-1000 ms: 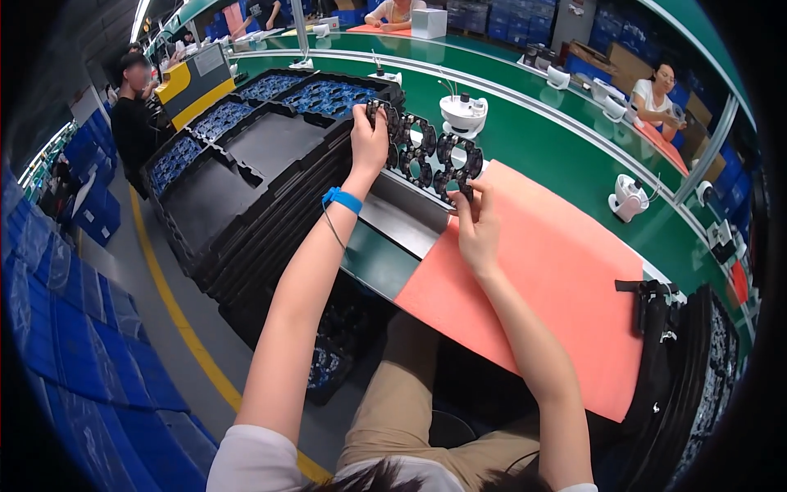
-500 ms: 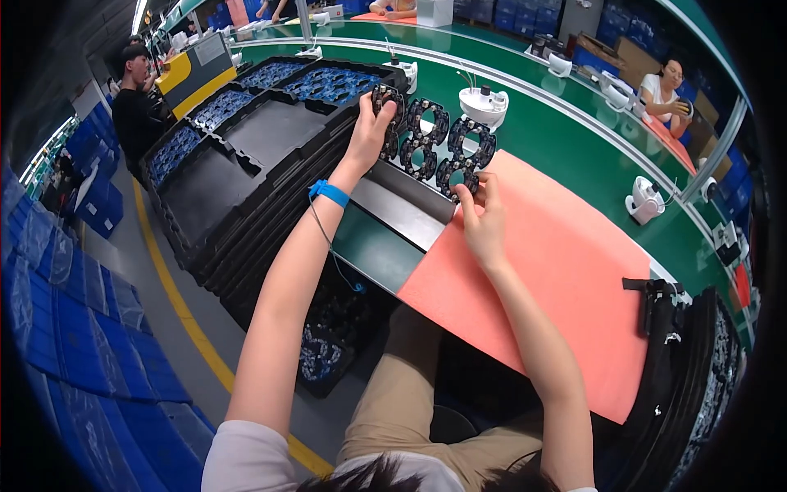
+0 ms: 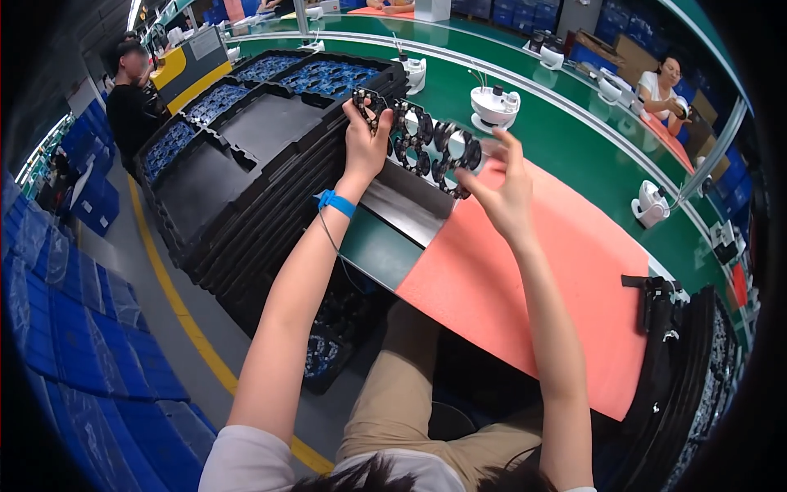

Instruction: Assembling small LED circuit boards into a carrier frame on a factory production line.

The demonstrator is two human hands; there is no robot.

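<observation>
A panel of several black ring-shaped circuit boards [image 3: 414, 139] is raised at a tilt over the near edge of the bench. My left hand [image 3: 366, 139] is closed on its left end, thumb on the near face, with a blue strap around that wrist. At the panel's right end is my right hand [image 3: 507, 180], its fingers spread and partly smeared by motion. The right thumb lies at the lower right ring; whether it presses on it I cannot tell. Below the right hand lies an orange mat [image 3: 533, 287].
Stacked black trays [image 3: 262, 123], the top one partly filled with blue-and-black boards, stand at the left. White devices [image 3: 495, 107] sit along the green bench [image 3: 574, 156]. More black trays [image 3: 705, 385] stand at the right. A person [image 3: 668, 86] works across the bench; another person [image 3: 129, 98] stands far left.
My right hand has moved up and its fingers have spread away from the panel's lower right corner. The panel has turned slightly, and my left hand has shifted a little left.
</observation>
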